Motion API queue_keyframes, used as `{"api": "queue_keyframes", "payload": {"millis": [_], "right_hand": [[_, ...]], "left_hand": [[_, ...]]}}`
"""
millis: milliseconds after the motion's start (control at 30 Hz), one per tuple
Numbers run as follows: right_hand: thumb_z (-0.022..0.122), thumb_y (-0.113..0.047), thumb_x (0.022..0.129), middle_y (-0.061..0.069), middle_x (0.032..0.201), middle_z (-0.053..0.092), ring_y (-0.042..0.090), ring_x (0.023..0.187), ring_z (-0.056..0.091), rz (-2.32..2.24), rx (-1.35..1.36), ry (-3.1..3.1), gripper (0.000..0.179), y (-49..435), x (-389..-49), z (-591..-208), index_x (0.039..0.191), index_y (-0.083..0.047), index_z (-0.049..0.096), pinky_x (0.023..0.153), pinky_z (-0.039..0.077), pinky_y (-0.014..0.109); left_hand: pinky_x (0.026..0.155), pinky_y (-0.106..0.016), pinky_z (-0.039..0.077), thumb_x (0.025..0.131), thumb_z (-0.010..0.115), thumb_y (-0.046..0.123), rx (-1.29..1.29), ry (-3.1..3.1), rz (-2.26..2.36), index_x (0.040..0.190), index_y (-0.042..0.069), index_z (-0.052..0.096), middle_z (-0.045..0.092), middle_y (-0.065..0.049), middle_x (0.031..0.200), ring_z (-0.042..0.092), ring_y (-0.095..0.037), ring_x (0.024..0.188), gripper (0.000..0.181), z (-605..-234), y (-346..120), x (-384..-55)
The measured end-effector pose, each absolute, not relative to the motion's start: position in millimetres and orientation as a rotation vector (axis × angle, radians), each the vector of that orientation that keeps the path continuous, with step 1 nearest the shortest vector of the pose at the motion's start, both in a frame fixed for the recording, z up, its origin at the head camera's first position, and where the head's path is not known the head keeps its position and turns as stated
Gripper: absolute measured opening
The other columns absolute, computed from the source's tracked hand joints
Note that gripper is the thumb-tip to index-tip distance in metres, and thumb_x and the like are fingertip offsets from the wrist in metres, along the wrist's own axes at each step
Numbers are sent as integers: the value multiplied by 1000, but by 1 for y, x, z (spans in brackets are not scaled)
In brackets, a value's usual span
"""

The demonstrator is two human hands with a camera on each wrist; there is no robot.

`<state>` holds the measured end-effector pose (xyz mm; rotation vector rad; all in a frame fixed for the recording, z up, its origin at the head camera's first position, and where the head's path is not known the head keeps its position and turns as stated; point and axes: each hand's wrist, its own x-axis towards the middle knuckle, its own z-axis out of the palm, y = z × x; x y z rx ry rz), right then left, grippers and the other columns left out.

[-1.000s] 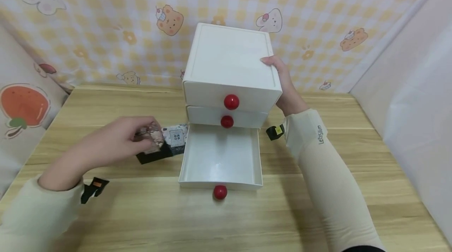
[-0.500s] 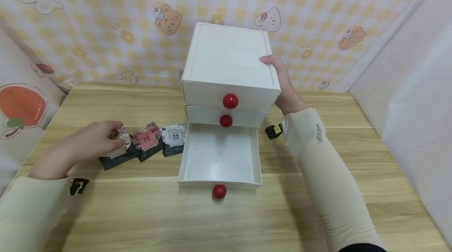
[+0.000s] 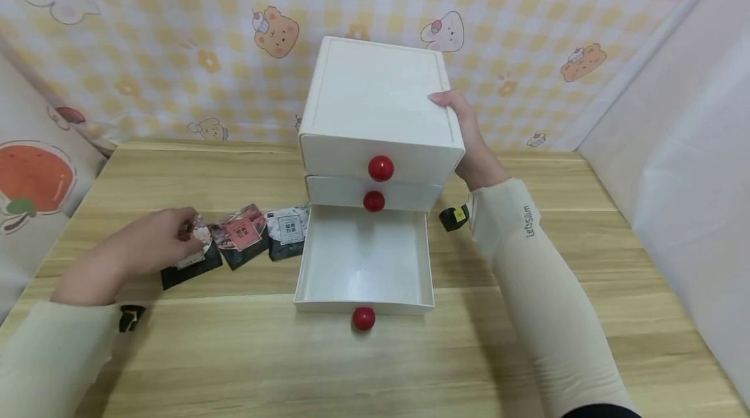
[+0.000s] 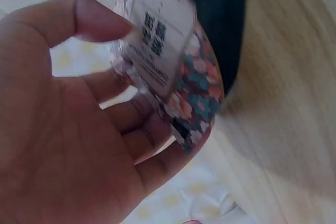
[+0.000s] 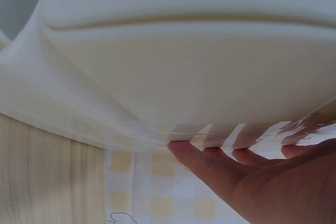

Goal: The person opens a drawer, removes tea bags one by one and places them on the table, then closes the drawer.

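My left hand (image 3: pixel 140 242) pinches a floral packet (image 3: pixel 193 262) with a black lower part, over the table's left side. In the left wrist view, thumb and fingers grip the packet (image 4: pixel 194 82) by its flowered end, near a pale label. Just right of it lies a packet with a pink label (image 3: pixel 243 234), then one with a pale grey label (image 3: pixel 290 229) beside the drawer unit. My right hand (image 3: pixel 471 141) rests on the right side of the white drawer unit (image 3: pixel 381 92), thumb on the top. Its straight fingertips (image 5: pixel 181 148) touch the side wall in the right wrist view.
The bottom drawer (image 3: pixel 363 262) is pulled out, with nothing in it; its red knob (image 3: pixel 363 319) faces me. Two drawers above it are closed. A patterned cloth (image 3: pixel 222 27) hangs behind the wooden table (image 3: pixel 252 353), and white cloth hangs on the right.
My left hand has moved left with the floral packet, uncovering the packet with the pink label. The right hand and the drawer unit have stayed in place.
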<state>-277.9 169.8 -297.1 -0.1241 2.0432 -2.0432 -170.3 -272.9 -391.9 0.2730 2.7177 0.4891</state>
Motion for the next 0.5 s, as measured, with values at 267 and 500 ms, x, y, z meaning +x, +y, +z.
{"api": "queue_keyframes", "payload": {"millis": [267, 500], "right_hand": [[36, -43, 90, 3, 131, 45, 18, 114, 48, -2052, -137, 2032, 73, 170, -278, -298, 157, -18, 21, 93, 43, 30], [37, -43, 90, 3, 129, 46, 18, 112, 49, -2051, -140, 2032, 73, 170, -278, -298, 157, -18, 21, 91, 45, 29]], "left_hand": [[68, -45, 49, 82, 74, 23, 333, 2849, 315, 125, -17, 53, 57, -27, 101, 51, -32, 81, 63, -393, -268, -163], [92, -70, 46, 83, 72, 20, 318, 2870, 301, 136, -17, 47, 48, -42, 127, 51, -54, 110, 70, -395, -266, -158]]}}
